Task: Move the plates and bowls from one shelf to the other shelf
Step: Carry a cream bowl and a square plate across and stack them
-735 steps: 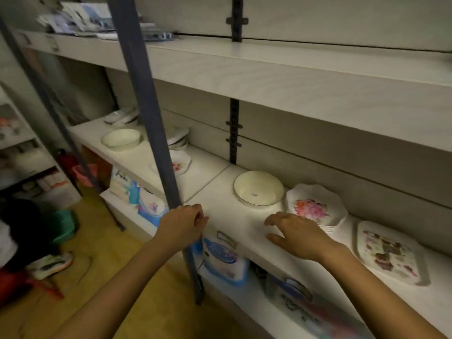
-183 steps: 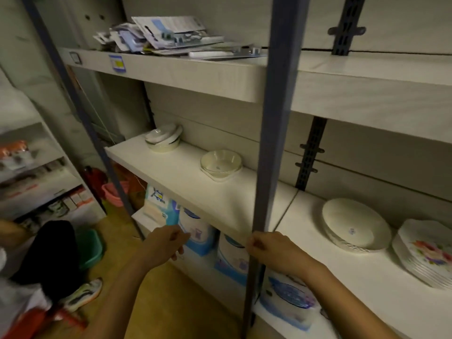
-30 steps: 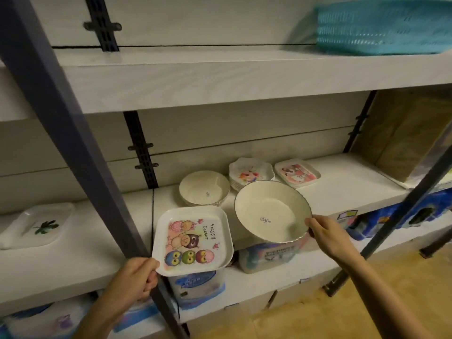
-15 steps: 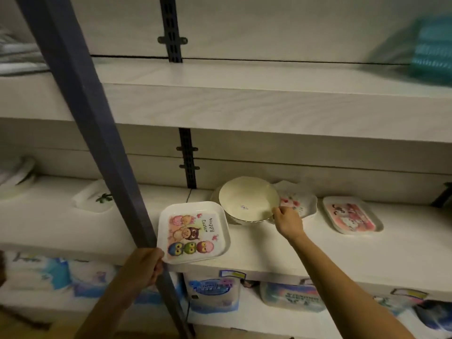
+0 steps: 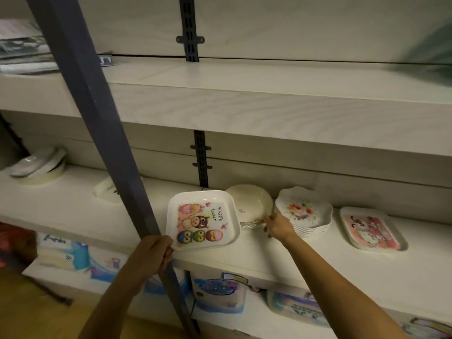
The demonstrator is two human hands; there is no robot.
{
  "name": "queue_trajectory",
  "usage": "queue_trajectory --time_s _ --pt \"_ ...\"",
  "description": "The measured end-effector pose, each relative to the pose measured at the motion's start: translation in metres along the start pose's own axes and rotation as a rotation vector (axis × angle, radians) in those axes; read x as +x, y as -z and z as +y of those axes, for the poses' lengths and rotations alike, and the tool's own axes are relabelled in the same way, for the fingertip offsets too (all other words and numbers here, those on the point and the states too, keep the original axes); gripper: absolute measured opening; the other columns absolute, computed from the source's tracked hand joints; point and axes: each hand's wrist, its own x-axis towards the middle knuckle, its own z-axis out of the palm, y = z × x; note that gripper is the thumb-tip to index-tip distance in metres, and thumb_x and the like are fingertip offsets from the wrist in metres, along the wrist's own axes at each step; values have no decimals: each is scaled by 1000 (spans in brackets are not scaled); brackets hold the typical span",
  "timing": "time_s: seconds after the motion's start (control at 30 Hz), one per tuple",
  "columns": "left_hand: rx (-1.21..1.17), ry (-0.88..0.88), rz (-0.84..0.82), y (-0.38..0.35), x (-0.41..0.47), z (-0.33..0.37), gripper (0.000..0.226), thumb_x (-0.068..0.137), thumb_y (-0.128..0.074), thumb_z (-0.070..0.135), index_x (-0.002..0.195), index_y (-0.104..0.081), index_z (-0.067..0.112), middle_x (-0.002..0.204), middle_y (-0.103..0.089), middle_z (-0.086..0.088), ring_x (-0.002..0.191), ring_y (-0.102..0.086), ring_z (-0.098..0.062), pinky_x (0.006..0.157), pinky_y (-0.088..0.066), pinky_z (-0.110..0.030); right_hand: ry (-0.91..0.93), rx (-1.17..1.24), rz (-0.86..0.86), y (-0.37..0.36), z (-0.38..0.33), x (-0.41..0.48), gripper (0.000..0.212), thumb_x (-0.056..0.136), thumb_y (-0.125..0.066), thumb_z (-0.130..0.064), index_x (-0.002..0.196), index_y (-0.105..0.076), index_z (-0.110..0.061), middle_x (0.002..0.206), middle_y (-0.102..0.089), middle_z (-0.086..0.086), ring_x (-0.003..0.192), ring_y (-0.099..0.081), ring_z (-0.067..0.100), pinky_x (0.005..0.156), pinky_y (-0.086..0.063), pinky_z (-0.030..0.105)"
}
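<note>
My left hand (image 5: pixel 154 253) grips the lower-left corner of a square white plate (image 5: pixel 203 218) printed with owls and chicks, holding it tilted just above the middle shelf (image 5: pixel 330 263). To its right a cream bowl (image 5: pixel 253 206) sits on top of a stack of similar bowls on that shelf. My right hand (image 5: pixel 277 227) pinches the bowl's right rim. Beside them rest a stack of scalloped floral plates (image 5: pixel 304 212) and a pink rectangular plate (image 5: pixel 371 230).
A dark blue upright post (image 5: pixel 97 123) slants across the left, right next to my left hand. Behind it lies a small white plate with a green leaf (image 5: pixel 106 192); tilted dishes (image 5: pixel 39 165) sit far left. Packaged goods (image 5: pixel 217 294) fill the shelf below.
The cream bowl has gone down onto the bowl stack, with my right hand staying at its rim. The owl plate has moved up and in over the shelf edge.
</note>
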Motion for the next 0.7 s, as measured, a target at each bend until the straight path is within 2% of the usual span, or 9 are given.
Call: queue_trajectory --time_s 0.07,0.13,0.2,0.27,0.37,0.5,0.7 --pt "6 -15 -23 -6 5 7 40 94 -42 12 54 -41 9 52 -41 -5 49 -39 -14 51 -34 -22 73 1 -90 15 8 -11 32 97 -39 -25 110 -60 -4 104 -70 13 78 -67 24 78 -51 32" --pt "5 -29 -79 -17 12 15 42 94 -41 10 52 -41 9 48 -41 -4 47 -38 -13 51 -34 -24 109 51 -217 35 15 -28 28 96 -44 -23 113 -58 -6 106 -65 8 81 -65 19 66 -48 22" --pt "5 -55 -148 -30 19 22 42 93 -39 8 51 -38 11 38 -40 2 37 -35 -9 40 -31 -18 147 10 -290 58 24 -45 26 95 -46 -22 114 -59 -9 110 -63 4 87 -63 15 65 -46 17" --pt "27 -103 -208 -46 25 29 43 93 -38 5 50 -37 11 31 -37 5 27 -29 -4 31 -25 -13 191 -89 -246 79 36 -62 22 95 -47 -24 109 -61 -15 112 -64 2 92 -64 16 76 -49 24" --pt "40 -146 -320 -77 31 41 43 93 -37 2 50 -38 9 31 -37 4 27 -29 -4 32 -23 -14 206 -244 -119 108 57 -87 26 95 -47 -32 114 -61 -21 115 -65 -3 101 -62 18 89 -50 32" --pt "63 -170 -412 -127 28 55 40 93 -37 3 54 -37 9 35 -36 5 31 -28 -5 33 -22 -15 148 -391 -23 140 90 -117 35 94 -43 -41 122 -56 -25 121 -63 -5 104 -60 15 89 -51 32" --pt "85 -180 -480 -213 8 76 39 94 -36 4 56 -37 10 42 -34 1 31 -29 -3 32 -23 -12 92 -509 -1 189 154 -135 36 94 -41 -45 123 -54 -28 124 -61 -8 109 -59 16 89 -47 30"
